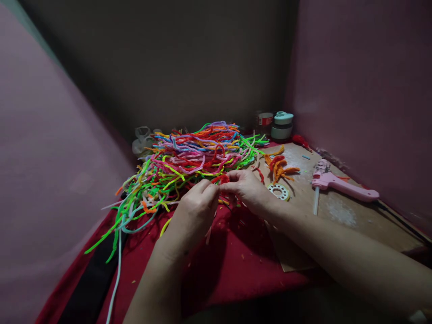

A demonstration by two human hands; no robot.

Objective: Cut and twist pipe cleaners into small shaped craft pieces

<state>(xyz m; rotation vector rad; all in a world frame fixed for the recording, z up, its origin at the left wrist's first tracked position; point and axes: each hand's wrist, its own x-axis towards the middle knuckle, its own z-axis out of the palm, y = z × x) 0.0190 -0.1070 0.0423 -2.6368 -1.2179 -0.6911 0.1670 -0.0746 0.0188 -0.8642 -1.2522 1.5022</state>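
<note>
My left hand [200, 204] and my right hand [245, 189] meet over the front of the table, fingertips almost touching. Both are closed in a pinch on a red pipe cleaner [222, 179], which shows as a small fuzzy loop between the fingers. Its lower part is hidden by my hands. Right behind them lies a big heap of pipe cleaners [199, 153] in red, pink, purple, green, yellow and orange. Beside my right wrist is a white ring with holes [279, 192], and beyond it sits a bunch of orange and red pipe cleaner pieces [279, 167].
A pink glue gun [344, 183] with a clear stick rests on a brown board [351, 225] at the right, its dark cord trailing off. A jar with a pale green lid [282, 123] stands at the back. Red cloth [236, 270] covers the table; a white cable [116, 279] hangs at left.
</note>
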